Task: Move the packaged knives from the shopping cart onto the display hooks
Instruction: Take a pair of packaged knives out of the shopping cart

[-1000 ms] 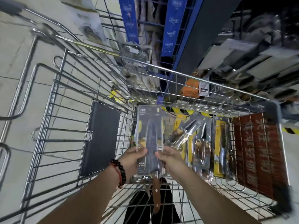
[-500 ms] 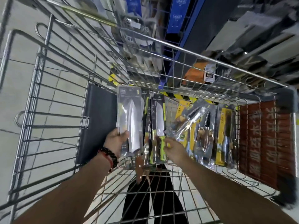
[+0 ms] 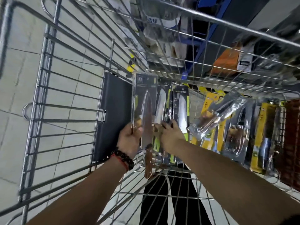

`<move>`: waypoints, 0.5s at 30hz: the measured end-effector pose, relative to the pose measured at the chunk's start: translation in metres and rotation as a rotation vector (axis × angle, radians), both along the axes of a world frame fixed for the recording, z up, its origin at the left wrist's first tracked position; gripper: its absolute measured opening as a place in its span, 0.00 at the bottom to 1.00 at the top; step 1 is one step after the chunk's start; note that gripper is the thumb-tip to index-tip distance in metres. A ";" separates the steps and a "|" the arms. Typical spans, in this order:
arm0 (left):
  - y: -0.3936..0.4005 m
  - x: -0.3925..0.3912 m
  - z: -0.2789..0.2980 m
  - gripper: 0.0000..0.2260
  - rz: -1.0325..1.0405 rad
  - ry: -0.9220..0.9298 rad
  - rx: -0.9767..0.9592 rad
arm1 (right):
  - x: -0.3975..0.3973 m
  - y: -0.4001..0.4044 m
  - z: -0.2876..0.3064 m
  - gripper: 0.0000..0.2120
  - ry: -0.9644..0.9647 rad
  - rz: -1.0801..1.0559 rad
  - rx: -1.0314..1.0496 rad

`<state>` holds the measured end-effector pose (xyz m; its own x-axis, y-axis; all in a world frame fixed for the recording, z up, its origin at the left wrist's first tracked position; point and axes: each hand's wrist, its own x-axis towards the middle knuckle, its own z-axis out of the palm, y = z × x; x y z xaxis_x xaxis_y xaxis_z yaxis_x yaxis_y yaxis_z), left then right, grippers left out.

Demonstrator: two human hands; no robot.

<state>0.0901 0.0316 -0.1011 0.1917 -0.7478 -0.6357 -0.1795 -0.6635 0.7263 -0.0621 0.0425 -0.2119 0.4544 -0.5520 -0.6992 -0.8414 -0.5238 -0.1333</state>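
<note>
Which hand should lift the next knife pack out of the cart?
Left. The left hand already grips the brown-handled knife pack; the right hand only fingers the packs beside it.

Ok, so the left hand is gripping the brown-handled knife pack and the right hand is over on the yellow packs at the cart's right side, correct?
Not quite. The left hand does grip the brown-handled knife pack, but the head view shows the right hand on the green-handled knife packs beside it, not on the yellow packs.
</note>
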 end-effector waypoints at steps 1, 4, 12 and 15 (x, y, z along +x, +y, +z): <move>0.000 0.000 0.001 0.10 -0.001 0.006 0.001 | -0.006 0.001 0.001 0.30 -0.033 -0.017 -0.052; 0.001 -0.001 0.001 0.11 -0.021 -0.002 0.027 | -0.025 0.005 0.008 0.24 -0.029 -0.020 -0.084; -0.001 -0.004 0.001 0.09 -0.046 -0.060 0.044 | -0.085 0.007 0.030 0.14 0.161 -0.129 -0.087; 0.000 -0.003 0.000 0.06 -0.059 -0.049 0.071 | -0.092 0.006 0.030 0.15 0.183 -0.245 -0.098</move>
